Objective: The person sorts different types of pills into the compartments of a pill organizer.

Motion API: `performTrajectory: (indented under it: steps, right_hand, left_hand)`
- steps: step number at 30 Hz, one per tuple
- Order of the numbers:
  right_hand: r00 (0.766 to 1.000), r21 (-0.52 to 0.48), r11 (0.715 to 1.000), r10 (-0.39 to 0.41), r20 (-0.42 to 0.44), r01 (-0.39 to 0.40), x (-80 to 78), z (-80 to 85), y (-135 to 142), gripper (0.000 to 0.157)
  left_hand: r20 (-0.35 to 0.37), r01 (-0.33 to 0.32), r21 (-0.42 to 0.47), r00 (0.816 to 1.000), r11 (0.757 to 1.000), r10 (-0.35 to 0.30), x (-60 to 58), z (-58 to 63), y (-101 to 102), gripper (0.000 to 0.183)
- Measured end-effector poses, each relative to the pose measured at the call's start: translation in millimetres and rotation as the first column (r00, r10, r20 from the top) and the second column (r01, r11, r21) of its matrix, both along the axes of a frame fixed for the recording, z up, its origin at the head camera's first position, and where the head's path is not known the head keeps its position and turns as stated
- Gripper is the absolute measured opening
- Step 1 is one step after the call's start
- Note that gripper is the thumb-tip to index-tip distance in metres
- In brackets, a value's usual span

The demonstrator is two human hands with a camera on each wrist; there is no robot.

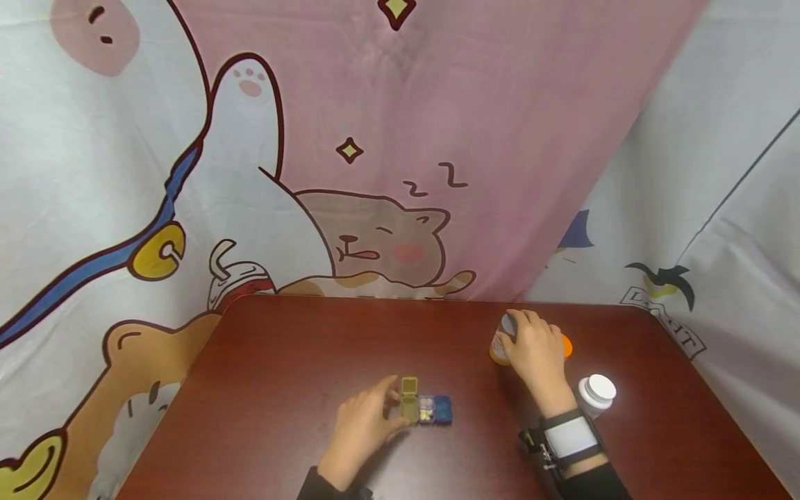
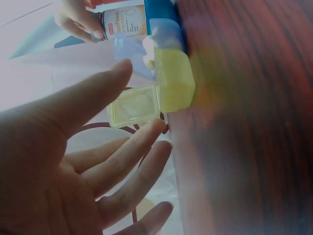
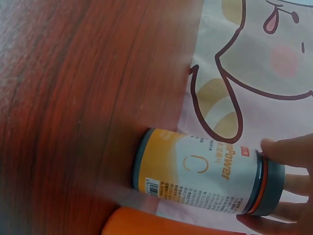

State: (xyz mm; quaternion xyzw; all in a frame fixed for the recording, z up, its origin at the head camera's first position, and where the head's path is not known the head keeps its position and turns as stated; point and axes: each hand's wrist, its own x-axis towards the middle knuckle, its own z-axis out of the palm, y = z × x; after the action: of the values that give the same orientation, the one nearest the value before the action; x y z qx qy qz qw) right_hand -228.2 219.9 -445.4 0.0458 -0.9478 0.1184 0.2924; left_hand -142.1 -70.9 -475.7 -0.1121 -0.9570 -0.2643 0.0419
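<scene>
A red-brown table (image 1: 312, 347) fronts cartoon-printed cloth (image 1: 531, 104). The right-wrist view shows a barcode (image 3: 152, 186) on the labelled bottle (image 3: 195, 171), unreadable from the head. The left hand (image 1: 365, 420), spread and holding nothing, is just left of the pill box (image 1: 427, 410), contact unclear; rightward, the right hand (image 1: 536, 351) grips the bottle's dark cap (image 3: 273, 188), near a white bottle (image 1: 596, 394).

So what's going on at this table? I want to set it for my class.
A person's right hand holds a labelled bottle by its cap. The left hand is close beside a small pill box; whether it touches is hard to tell. The box's yellow lid stands open, and pale pieces lie in the middle compartment. A white bottle stands nearby, and an orange object shows beside the right hand.
</scene>
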Motion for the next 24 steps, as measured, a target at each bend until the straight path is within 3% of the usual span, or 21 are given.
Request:
performTrajectory:
  steps: [4,8,11,14,19,22,24]
  right_hand:
    - [1.0,-0.003,1.0,0.012,0.014,-0.012,0.0,-2.3,3.0,0.05]
    - [0.999,-0.034,0.998,0.044,-0.028,-0.045,1.6,-4.3,5.7,0.049]
    - [0.994,-0.048,0.996,0.073,-0.078,-0.077,8.4,-5.0,5.7,0.048]
    - [0.984,-0.052,0.992,0.11,-0.138,-0.118,21.3,-3.7,2.8,0.047]
    - [0.968,-0.068,0.978,0.182,-0.173,-0.196,57.1,3.7,-9.7,0.045]
    - [0.959,-0.092,0.963,0.238,-0.152,-0.254,83.4,6.1,-22.5,0.045]
    - [0.945,-0.102,0.946,0.292,-0.144,-0.308,99.3,5.6,-32.9,0.046]
  left_hand:
    - [-0.003,-0.021,-0.014,1.0,1.0,0.021,1.8,1.0,-0.7,0.074]
    - [-0.024,-0.101,-0.102,0.995,0.99,0.099,6.3,3.9,-3.5,0.076]
    - [-0.019,-0.152,-0.168,0.988,0.974,0.151,11.2,9.6,-6.0,0.077]
    - [0.003,-0.16,-0.188,0.986,0.969,0.164,17.9,18.5,-7.0,0.068]
    - [-0.044,-0.078,-0.13,0.996,0.988,0.073,30.9,30.8,-1.3,0.048]
    - [-0.055,0.022,-0.059,0.998,0.998,-0.025,39.0,33.7,8.2,0.05]
    - [-0.016,0.1,0.007,0.995,0.995,-0.1,44.7,32.6,15.8,0.057]
